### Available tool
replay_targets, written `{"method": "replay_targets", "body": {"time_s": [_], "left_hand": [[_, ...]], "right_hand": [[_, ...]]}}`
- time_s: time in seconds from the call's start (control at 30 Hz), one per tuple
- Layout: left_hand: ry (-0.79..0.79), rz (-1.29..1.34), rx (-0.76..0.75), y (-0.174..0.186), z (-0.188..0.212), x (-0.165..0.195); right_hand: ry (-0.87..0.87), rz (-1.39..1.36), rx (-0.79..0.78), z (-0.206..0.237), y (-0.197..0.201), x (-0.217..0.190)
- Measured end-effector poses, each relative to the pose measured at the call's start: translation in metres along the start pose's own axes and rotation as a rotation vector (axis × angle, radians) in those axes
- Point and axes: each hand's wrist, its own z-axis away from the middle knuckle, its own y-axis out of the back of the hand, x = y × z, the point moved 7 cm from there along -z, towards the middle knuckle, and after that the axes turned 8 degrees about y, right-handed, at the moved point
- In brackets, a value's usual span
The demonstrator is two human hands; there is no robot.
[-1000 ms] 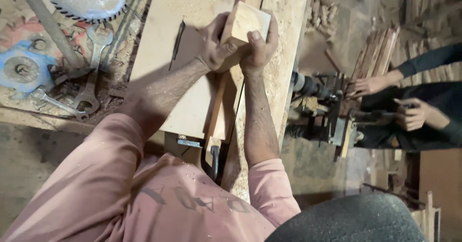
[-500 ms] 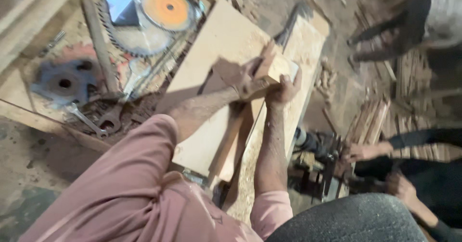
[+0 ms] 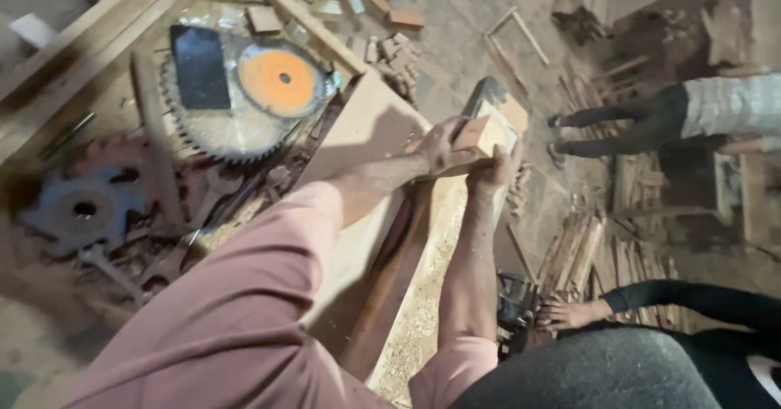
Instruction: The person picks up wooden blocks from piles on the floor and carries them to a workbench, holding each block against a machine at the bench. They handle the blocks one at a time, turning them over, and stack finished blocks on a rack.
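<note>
View from above the workbench [image 3: 366,140]. We hold a small pale wooden block [image 3: 488,135] at the far end of the bench, above the long dark wooden strip [image 3: 399,279] that runs along the benchtop. Our left hand [image 3: 442,147] wraps the block's near-left side, fingers curled closed around it; our right hand [image 3: 494,169] cups it from below, thumb and fingers closed on its lower edge. We judge the block light, rigid and rough-sawn, so unlikely to slip; its flat side faces offer the firmest purchase, clear of the sharp corners. Left of the bench, a tray holds a large toothed saw blade [image 3: 215,124], an orange disc [image 3: 279,81] lying on it, and a wrench [image 3: 191,230]. Beyond the bench, wood offcuts [image 3: 390,55] litter the floor. Right of the bench, another person's hand [image 3: 565,314] rests near stacked wooden slats [image 3: 582,250].
</note>
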Motion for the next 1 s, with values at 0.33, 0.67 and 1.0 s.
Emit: {"method": "replay_targets", "body": {"time_s": [0.33,0.67,1.0], "left_hand": [[0.039,0.357,-0.661,0.055,0.16,0.086],[0.145,0.698,-0.456,0.022,0.35,0.125],[-0.011,0.082,-0.228,0.013,0.367,0.112]], "right_hand": [[-0.256,-0.146,-0.197,0.131,-0.093,-0.133],[-0.167,0.106,0.011,0.269,-0.062,-0.189],[-0.068,0.06,0.123,0.319,-0.061,-0.222]]}}
